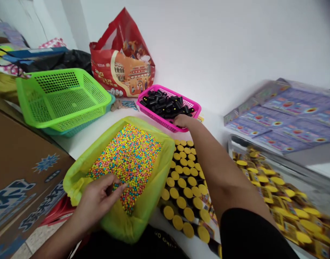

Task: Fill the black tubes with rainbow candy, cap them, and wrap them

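Black plastic cylinders [162, 102], dozens of them and too jumbled to count, fill one pink mesh basket [157, 119] near the far edge of the white worktop [74, 145]. The right hand [183, 121] reaches over that basket's near rim, close to its right corner, with its fingertips hidden among the cylinders, so I cannot tell whether they pinch one. Nearer the worktop's near edge stands one container lined with a yellow plastic bag [151, 201], holding hundreds of small yellow, pink, orange and blue balls [132, 151]. The left hand [100, 198] is over its near left corner, fingers curled and thumb stretched toward the forefinger; whether anything sits between them I cannot tell. Right of the lined container, several rows of black tubes with yellow caps [182, 183], over thirty in all, stand packed together, some hidden under the right forearm. Farther right, one metal tray [278, 169] holds a heap of yellow-lidded containers [278, 205], uncounted, with a stack of purple boxes [286, 111] behind it. Toward the worktop's far left corner, two baskets are nested, one lime green [81, 117] inside one teal [70, 133]. One red printed bag [127, 72] stands against the wall, and one cardboard box [24, 154] is at the left edge.
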Tool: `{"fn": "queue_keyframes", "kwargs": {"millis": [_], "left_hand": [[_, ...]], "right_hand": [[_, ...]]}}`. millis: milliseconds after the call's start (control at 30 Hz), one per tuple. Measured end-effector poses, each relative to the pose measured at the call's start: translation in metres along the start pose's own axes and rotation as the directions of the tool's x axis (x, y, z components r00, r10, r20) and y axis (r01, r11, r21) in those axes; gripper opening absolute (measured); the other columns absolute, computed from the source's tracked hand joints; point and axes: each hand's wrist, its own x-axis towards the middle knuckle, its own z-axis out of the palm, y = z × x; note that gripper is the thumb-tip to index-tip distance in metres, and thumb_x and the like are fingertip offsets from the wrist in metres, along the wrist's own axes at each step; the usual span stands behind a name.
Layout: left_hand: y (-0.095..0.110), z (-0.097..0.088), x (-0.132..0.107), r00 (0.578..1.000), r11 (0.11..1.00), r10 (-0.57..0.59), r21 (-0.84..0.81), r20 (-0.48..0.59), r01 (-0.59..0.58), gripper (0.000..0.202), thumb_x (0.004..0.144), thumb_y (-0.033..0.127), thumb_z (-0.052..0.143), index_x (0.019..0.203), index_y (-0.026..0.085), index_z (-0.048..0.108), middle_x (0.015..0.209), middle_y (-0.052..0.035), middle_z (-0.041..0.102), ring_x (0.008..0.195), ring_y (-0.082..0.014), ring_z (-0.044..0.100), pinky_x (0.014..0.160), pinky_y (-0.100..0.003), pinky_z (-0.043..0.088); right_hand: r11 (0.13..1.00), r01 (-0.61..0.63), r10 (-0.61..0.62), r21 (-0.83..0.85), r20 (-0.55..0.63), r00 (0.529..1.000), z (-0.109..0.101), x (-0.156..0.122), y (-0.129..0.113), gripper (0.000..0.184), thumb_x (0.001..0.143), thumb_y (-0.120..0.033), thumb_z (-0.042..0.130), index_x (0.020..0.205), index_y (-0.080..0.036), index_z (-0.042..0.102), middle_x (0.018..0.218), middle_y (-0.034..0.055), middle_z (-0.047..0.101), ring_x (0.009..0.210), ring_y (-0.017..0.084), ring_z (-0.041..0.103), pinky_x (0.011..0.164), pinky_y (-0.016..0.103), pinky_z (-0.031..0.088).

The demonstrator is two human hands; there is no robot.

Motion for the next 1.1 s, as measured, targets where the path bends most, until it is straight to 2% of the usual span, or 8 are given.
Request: {"fn": "queue_keyframes", "kwargs": {"millis": [133,267,367,467,567,733,900,1100], "left_hand": [[-0.002,0.001,0.000,1.000,1.000,0.020,-0.011,-0.023,-0.020,0.024,0.089,0.039,0.062,0.076,0.019,0.062,0.058,0.0041,0.052,0.050,-0.0100,0.048,0.049,-0.022,0.036],[-0.001,0.002,0.000,0.997,0.998,0.044,-0.035,-0.064,-0.046,0.024,0.089,0.038,0.061,0.075,0.018,0.061,0.058,0.0044,0.052,0.050,-0.0097,0.047,0.050,-0.022,0.036],[-0.002,0.002,-0.001,0.997,0.997,0.060,-0.045,-0.052,-0.063,0.025,0.091,0.038,0.059,0.075,0.018,0.060,0.062,0.0031,0.055,0.055,-0.0105,0.049,0.054,-0.023,0.037],[-0.004,0.003,-0.002,0.996,0.997,0.066,-0.036,-0.054,-0.068,0.027,0.091,0.041,0.058,0.076,0.018,0.061,0.064,0.0023,0.056,0.057,-0.0109,0.049,0.055,-0.023,0.038],[-0.005,0.003,-0.002,0.995,0.998,0.055,-0.018,-0.078,-0.057,0.030,0.090,0.044,0.057,0.076,0.018,0.060,0.061,0.0035,0.052,0.055,-0.0103,0.045,0.054,-0.023,0.034],[-0.002,0.002,-0.002,0.995,0.998,0.014,-0.053,-0.098,-0.019,0.028,0.089,0.042,0.059,0.074,0.018,0.060,0.057,0.0059,0.045,0.051,-0.0093,0.040,0.051,-0.024,0.028],[-0.004,0.000,-0.003,0.986,0.985,-0.024,-0.175,-0.166,-0.005,0.008,0.085,0.023,0.053,0.084,0.018,0.059,0.058,0.0063,0.045,0.053,-0.0105,0.044,0.054,-0.024,0.033],[-0.007,-0.001,-0.002,0.981,0.984,0.006,-0.172,-0.196,-0.040,0.009,0.076,0.015,0.049,0.077,0.018,0.057,0.060,0.0047,0.050,0.055,-0.0110,0.046,0.056,-0.025,0.033]], "right_hand": [[0.992,-0.116,0.116,0.052,0.000,0.993,-0.016,-0.009,-0.008,0.011,0.060,-0.010,0.078,0.063,-0.013,0.068,0.056,0.0055,0.062,0.072,0.026,0.066,0.065,0.032,0.051],[0.979,-0.010,0.025,0.203,-0.072,0.997,-0.023,-0.042,-0.035,0.022,0.071,-0.019,0.073,0.092,-0.015,0.067,0.081,0.0040,0.070,0.076,0.019,0.067,0.068,0.029,0.054],[0.918,0.153,-0.137,0.367,-0.068,0.988,-0.008,-0.080,-0.061,0.026,0.070,-0.020,0.073,0.094,-0.018,0.063,0.088,0.0026,0.070,0.079,0.017,0.067,0.071,0.029,0.054],[0.767,0.266,-0.309,0.584,-0.027,0.951,0.018,-0.114,-0.086,0.029,0.066,-0.022,0.073,0.092,-0.019,0.061,0.078,-0.0005,0.066,0.072,0.017,0.063,0.069,0.031,0.052],[0.740,0.312,-0.391,0.595,0.005,0.920,0.043,-0.136,-0.105,0.037,0.067,-0.025,0.071,0.103,-0.021,0.063,0.071,-0.0042,0.060,0.064,0.015,0.058,0.062,0.028,0.046],[0.810,0.149,-0.264,0.567,0.125,0.956,0.070,-0.153,-0.130,0.013,0.067,-0.026,0.070,0.075,-0.021,0.061,0.059,-0.0055,0.057,0.054,0.013,0.053,0.055,0.026,0.041],[0.930,0.091,-0.175,0.357,0.212,0.961,0.075,-0.158,-0.138,0.031,0.059,-0.028,0.078,0.053,-0.021,0.049,0.047,-0.0084,0.047,0.048,0.011,0.045,0.048,0.023,0.031],[0.941,-0.031,-0.042,0.336,0.209,0.977,0.084,-0.161,-0.141,0.029,0.063,-0.026,0.075,0.052,-0.022,0.048,0.044,-0.0071,0.047,0.046,0.012,0.046,0.048,0.025,0.031]]}}
